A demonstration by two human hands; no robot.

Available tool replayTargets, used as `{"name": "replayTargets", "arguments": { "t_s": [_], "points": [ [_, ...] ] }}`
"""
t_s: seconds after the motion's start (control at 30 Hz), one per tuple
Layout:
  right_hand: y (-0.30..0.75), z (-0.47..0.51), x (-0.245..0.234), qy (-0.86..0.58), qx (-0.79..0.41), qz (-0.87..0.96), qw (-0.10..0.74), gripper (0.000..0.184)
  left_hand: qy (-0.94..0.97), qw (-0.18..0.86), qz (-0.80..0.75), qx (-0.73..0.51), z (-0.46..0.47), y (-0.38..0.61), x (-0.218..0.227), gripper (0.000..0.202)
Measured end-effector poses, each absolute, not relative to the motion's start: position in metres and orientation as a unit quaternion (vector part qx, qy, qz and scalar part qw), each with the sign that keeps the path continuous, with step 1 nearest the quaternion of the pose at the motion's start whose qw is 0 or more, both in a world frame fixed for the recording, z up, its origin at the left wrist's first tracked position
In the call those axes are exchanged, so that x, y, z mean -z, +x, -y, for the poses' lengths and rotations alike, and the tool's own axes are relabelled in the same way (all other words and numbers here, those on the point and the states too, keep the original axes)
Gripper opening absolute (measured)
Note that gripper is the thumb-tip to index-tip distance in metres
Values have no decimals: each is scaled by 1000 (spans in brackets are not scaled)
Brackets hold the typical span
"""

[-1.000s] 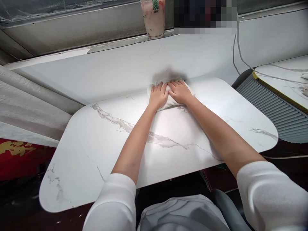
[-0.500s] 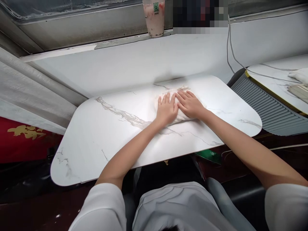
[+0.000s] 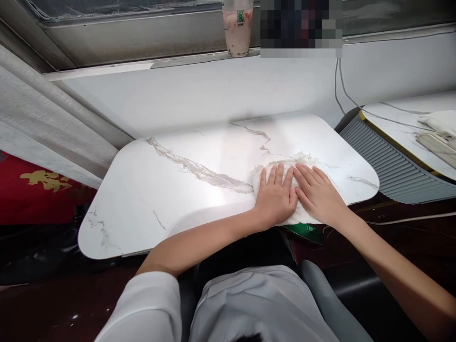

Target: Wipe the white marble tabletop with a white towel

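Observation:
A white fluffy cloth (image 3: 302,216) lies spread on the white marble-patterned tabletop (image 3: 199,209), at the front edge right of its middle. My left hand (image 3: 276,192) presses flat on the cloth with its fingers stretched out. Beside it my right hand (image 3: 317,192) also lies flat on the cloth, fingers extended, the two hands touching near the thumbs. Part of the cloth is hidden under both palms.
A plastic cup with a pink drink (image 3: 238,33) stands on the window ledge. Pale curtains (image 3: 46,104) hang at the left. Right of the table are a grey ribbed panel (image 3: 395,156), thin cables (image 3: 347,88) and a second white table (image 3: 388,118).
Both hands and the cloth have slid toward me and to the right, from the table's middle to its front edge. The camera view has shifted slightly.

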State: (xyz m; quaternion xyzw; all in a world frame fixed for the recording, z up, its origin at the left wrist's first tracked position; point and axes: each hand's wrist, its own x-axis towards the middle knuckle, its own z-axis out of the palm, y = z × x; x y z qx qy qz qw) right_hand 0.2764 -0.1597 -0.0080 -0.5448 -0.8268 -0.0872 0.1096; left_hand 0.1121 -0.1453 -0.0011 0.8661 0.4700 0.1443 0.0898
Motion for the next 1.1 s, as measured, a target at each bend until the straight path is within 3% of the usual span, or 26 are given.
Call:
{"name": "replayTargets", "arguments": {
  "t_s": [0.23, 0.43, 0.7, 1.1],
  "points": [
    [286, 145, 6, -561, 90, 818, 93, 60, 872, 91, -460, -139, 126, 123, 0, 57],
    [299, 66, 6, -602, 88, 791, 66, 61, 882, 98, -444, -125, 41, 138, -2, 55],
    [307, -44, 3, -592, 74, 799, 75, 58, 859, 91, -487, -131, -57, 154, -3, 55],
    [316, -105, 5, -587, 74, 798, 116, 54, 839, 79, -515, -157, -111, 168, -1, 55]
  ]
}}
